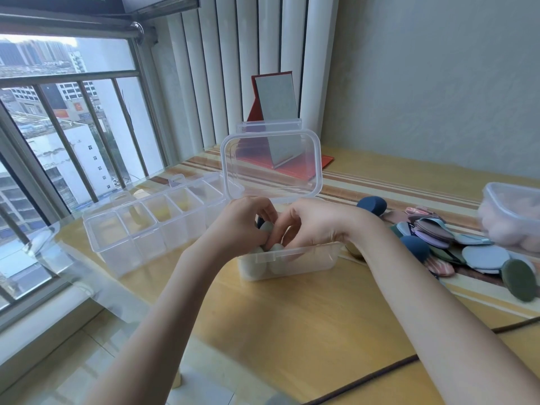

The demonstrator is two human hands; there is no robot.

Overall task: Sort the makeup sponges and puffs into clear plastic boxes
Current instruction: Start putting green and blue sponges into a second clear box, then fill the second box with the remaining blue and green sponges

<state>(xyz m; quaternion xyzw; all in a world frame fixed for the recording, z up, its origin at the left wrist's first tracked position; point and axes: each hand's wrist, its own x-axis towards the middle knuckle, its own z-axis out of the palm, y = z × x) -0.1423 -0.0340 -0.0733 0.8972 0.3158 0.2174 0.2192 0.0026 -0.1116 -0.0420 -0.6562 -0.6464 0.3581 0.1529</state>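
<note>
Two bare arms reach out, and the left hand [242,226] and right hand [309,223] both pinch a pale sponge [266,228] to tuck it into the box [306,260], whose lid [271,162] stands up to leave room.

Wooden table [292,323] — clear boxes [287,263], mirror [277,112], puffs [479,255].

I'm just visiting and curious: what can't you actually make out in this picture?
- Head view: sponges in the open box, hidden by left hand and right hand.
- Head view: container of pink puffs, blurred and cut by the right edge.
- Head view: divided organizer, contents hazy behind frosted walls.
</note>
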